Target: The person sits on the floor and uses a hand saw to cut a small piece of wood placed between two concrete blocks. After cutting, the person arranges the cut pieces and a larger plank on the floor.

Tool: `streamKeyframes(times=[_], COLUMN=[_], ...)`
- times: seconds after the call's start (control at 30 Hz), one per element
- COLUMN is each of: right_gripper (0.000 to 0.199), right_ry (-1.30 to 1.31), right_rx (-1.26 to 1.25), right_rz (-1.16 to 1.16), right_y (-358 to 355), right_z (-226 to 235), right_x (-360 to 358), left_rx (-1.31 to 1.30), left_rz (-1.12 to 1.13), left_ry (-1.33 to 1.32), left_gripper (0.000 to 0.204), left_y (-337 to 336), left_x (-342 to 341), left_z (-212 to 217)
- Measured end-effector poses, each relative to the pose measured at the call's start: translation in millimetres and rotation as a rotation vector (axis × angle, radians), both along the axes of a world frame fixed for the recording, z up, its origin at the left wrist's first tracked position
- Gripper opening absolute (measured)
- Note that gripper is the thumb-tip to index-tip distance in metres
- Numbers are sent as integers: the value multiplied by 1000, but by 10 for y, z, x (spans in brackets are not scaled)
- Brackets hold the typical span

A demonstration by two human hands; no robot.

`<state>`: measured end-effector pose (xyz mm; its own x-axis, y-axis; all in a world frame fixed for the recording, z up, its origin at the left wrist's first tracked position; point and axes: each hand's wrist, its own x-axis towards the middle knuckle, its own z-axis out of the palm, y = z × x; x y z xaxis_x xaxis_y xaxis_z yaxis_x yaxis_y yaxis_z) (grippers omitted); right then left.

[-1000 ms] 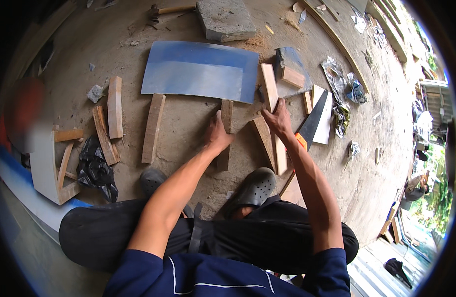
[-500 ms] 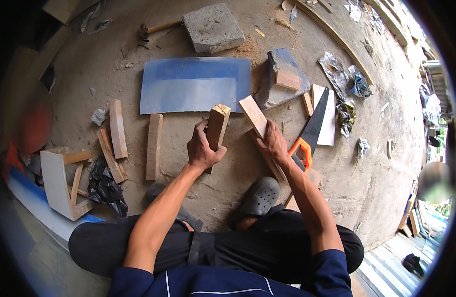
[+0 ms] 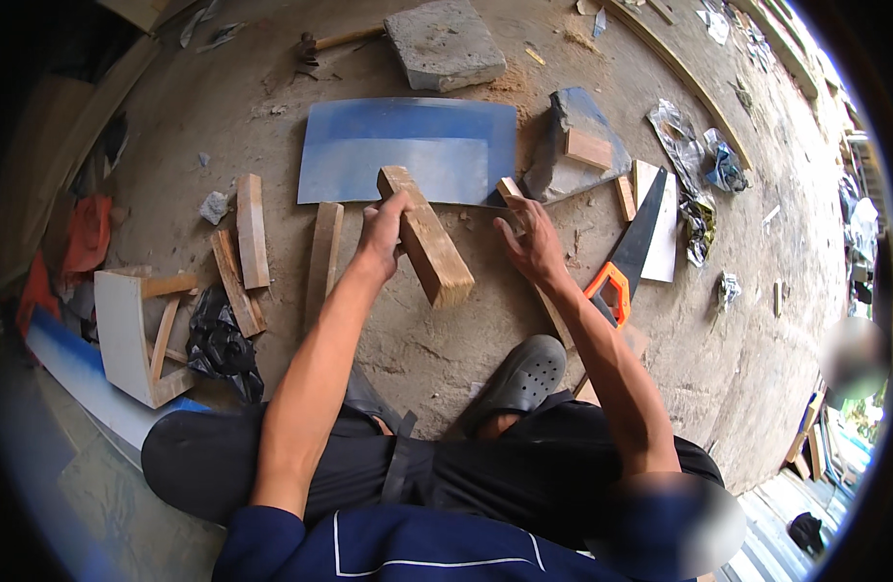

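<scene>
My left hand point(image 3: 381, 233) is wrapped round a thick wooden block point(image 3: 429, 247), held tilted above the ground between my knees and the blue sheet. To its right, my right hand point(image 3: 536, 244) has thumb and fingers apart, over a wooden strip point(image 3: 508, 188) on the ground, which it partly hides. Whether the fingers touch that strip I cannot tell. Just right of my right forearm lies a handsaw point(image 3: 623, 262) with a black blade and orange handle. Left of my left hand lies another wooden strip point(image 3: 325, 242).
Ahead lies a blue and white sheet point(image 3: 398, 155), with a concrete block point(image 3: 445, 44) and hammer point(image 3: 340, 41) beyond. A stone point(image 3: 568, 170) bears a small wood piece point(image 3: 588, 148). At left are a wooden frame point(image 3: 127, 330), black plastic point(image 3: 222, 339) and more offcuts point(image 3: 253, 233).
The block in my left hand has swung round, its lower end now pointing toward me and right. My right hand has opened and let go of its wooden piece. The view has shifted slightly.
</scene>
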<state>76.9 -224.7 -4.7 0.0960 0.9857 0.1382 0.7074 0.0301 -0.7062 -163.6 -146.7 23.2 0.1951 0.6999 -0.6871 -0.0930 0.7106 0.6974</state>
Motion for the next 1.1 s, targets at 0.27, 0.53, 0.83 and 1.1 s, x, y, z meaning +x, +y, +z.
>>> streamKeyframes(times=[0.27,0.53,0.83,1.1], right_gripper=[55,66,45,54], right_ry=[3,230,518,451], right_rx=[219,179,32,-59], right_rz=[366,174,7,57], right_y=[109,-25,78,55], right_z=[666,442,218,103], right_x=[-386,-818,-537,-487], left_rx=[-118,-278,-345,610], left_rz=[117,314,-184,176], left_ry=[-120,-262,204,1042], left_gripper=[20,26,54,48], left_y=[117,-163,-310,-143], left_x=[-54,94,-391,-1012], left_z=[230,147,-159,-696])
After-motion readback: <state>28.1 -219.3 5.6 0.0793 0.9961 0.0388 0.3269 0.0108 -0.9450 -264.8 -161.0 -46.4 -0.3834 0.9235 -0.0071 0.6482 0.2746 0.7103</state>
